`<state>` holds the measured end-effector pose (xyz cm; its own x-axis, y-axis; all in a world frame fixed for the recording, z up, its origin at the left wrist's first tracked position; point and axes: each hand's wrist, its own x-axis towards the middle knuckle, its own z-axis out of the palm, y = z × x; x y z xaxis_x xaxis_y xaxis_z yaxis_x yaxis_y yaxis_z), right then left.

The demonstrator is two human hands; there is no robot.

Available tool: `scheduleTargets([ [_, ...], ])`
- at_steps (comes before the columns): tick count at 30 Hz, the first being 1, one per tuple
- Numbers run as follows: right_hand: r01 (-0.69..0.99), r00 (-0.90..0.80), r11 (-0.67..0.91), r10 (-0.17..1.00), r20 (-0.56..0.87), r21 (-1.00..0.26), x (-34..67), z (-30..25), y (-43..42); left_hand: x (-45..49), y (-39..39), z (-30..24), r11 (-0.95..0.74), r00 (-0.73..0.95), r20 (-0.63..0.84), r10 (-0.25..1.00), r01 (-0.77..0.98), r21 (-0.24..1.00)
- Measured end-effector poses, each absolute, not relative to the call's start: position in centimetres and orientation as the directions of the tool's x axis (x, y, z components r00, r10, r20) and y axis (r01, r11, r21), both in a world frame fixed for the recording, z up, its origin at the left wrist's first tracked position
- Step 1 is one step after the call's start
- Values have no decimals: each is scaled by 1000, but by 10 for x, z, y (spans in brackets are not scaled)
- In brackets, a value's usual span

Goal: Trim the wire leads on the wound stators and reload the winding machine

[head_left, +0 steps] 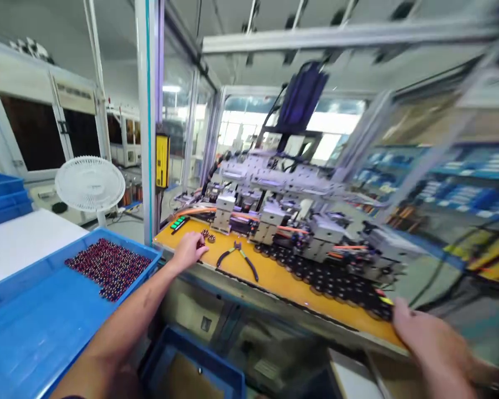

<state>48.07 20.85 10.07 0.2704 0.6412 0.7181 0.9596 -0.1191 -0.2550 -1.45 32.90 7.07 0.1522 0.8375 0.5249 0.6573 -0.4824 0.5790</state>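
My left hand (188,250) rests at the left front edge of the orange-yellow work surface (280,277), its fingers curled together. Something small and dark shows at its fingertips, too small to name. Just beyond them lie a few small round metal parts (210,238). My right hand (428,335), smeared by motion, is at the right end of a long band of black round parts (328,280); its fingers cannot be made out. Between the hands lies a pair of pliers (238,256), handles spread towards me.
Behind the surface stands a machine (270,221) with metal blocks and orange tubes. A blue tray (29,332) on the left holds many small dark-red parts (110,266). Below is another blue bin (233,377). A frame post (147,122) and a white fan (90,183) stand left.
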Motion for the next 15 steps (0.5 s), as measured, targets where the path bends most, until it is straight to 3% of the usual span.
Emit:
scheduleTargets([
  [4, 901, 414, -163, 601, 683, -402, 492, 99, 208, -20, 320, 78, -467, 4, 545, 839, 520, 715],
  [8, 840, 533, -205, 486, 693, -503, 489, 81, 199, -25, 307, 80, -360, -202, 425, 882, 292, 886],
  [12, 842, 539, -180, 321, 779, -508, 483, 82, 195, -38, 279, 73, -280, -270, 274, 923, 17, 960],
  [15, 875, 484, -89, 206, 851, -476, 462, 85, 195, -52, 233, 61, -289, -230, 256, 939, -123, 949],
])
